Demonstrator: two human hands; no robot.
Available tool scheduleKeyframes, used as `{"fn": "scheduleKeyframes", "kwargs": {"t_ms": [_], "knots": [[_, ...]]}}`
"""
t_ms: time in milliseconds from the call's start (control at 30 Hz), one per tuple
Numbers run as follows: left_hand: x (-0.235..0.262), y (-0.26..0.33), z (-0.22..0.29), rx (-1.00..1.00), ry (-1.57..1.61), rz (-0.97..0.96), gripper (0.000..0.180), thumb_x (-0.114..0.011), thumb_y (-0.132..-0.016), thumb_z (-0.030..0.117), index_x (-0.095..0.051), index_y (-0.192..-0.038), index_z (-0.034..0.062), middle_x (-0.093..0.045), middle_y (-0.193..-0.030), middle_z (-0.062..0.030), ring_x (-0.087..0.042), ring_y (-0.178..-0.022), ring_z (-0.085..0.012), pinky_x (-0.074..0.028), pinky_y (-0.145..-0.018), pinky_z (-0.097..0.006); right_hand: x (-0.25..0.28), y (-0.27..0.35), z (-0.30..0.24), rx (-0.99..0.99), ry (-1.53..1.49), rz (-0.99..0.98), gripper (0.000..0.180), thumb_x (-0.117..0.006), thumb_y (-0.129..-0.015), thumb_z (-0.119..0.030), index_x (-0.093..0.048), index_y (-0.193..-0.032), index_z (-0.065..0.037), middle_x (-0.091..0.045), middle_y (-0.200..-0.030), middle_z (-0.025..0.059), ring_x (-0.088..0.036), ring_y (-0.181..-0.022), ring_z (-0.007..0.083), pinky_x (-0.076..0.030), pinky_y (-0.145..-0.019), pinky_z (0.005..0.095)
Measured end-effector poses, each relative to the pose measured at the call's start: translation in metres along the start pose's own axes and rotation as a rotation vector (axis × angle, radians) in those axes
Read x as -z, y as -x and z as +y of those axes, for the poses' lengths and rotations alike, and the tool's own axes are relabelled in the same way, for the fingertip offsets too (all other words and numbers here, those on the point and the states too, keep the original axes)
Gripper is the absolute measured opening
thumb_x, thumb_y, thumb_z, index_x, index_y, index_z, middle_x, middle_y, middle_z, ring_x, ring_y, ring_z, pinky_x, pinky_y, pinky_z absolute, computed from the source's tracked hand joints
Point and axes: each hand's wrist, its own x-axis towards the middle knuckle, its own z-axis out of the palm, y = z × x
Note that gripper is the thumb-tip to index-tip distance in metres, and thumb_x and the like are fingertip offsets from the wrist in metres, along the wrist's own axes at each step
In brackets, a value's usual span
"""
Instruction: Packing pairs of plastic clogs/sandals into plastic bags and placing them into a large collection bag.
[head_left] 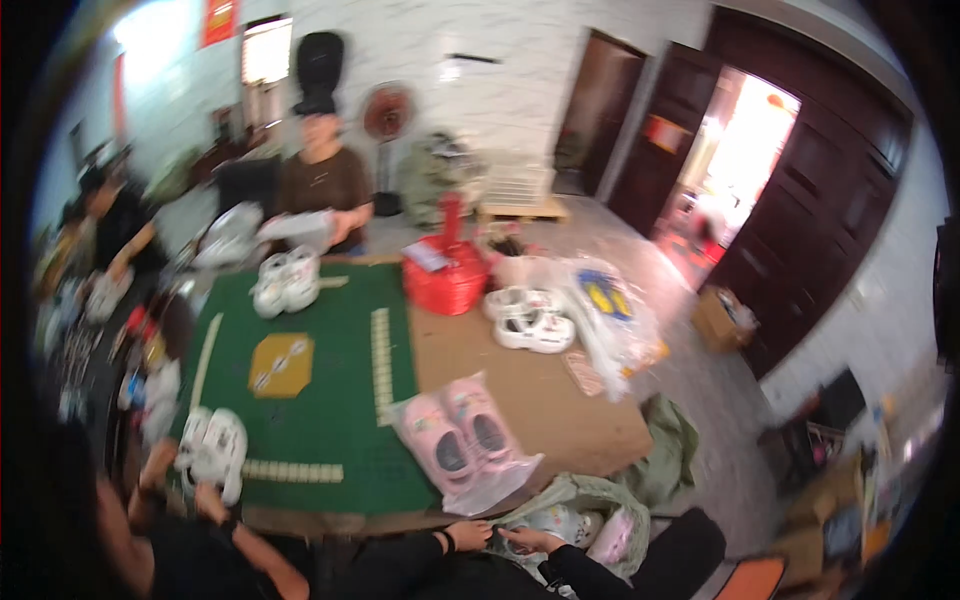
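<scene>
A: Both hands are low at the near edge, left hand (468, 535) and right hand (522, 541), fingers pinching the mouth of the green sack (590, 497).

B: Hold that mouth wide and lift one pair clear. The bagged pink shoes (462, 432) lie just beyond, on the table (540, 400).

A: White shoes (532, 318) sit farther off.

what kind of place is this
Probably a home room used as a small shoe-packing workshop: a green game table holds white sandals and bagged pink sandals, several people sit around handling pairs, and cardboard boxes stand on the floor.
</scene>
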Motion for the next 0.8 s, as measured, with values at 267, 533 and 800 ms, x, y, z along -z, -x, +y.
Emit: {"fn": "scheduleKeyframes", "kwargs": {"t_ms": [267,533,800], "knots": [[0.077,0.005,-0.027,0.351,0.338,0.315,0.011,-0.047,-0.075,0.016,-0.055,-0.08,0.01,-0.058,-0.075,-0.0109,-0.057,-0.075,-0.027,-0.043,-0.069,-0.041,0.037,0.009,-0.07,0.071,0.035,-0.178,0.05,-0.047,-0.083,-0.042,-0.037,-0.123,-0.013,-0.05,-0.108,0.0023,-0.054,-0.09,0.0148,-0.046,-0.072,0.0287],[0.147,0.05,-0.031,0.976,-0.017,0.746,0.027,-0.05,-0.072,0.014,-0.055,-0.097,0.0055,-0.05,-0.104,-0.0133,-0.048,-0.09,-0.028,-0.037,-0.078,-0.042,0.054,0.01,-0.144,0.481,0.194,0.164,0.039,-0.052,-0.082,-0.029,-0.045,-0.11,-0.002,-0.056,-0.096,0.0087,-0.054,-0.086,0.0161,-0.044,-0.072,0.0299],[0.109,0.052,-0.029,1.27,0.33,0.436,0.024,-0.051,-0.072,0.014,-0.054,-0.095,0.006,-0.053,-0.098,-0.0097,-0.05,-0.084,-0.0272,-0.039,-0.074,-0.04,0.004,-0.024,-0.176,0.955,0.652,0.446,0.028,-0.054,-0.078,-0.022,-0.05,-0.092,0.002,-0.052,-0.088,0.0243,-0.049,-0.085,0.0386,-0.038,-0.074,0.0418]]}}
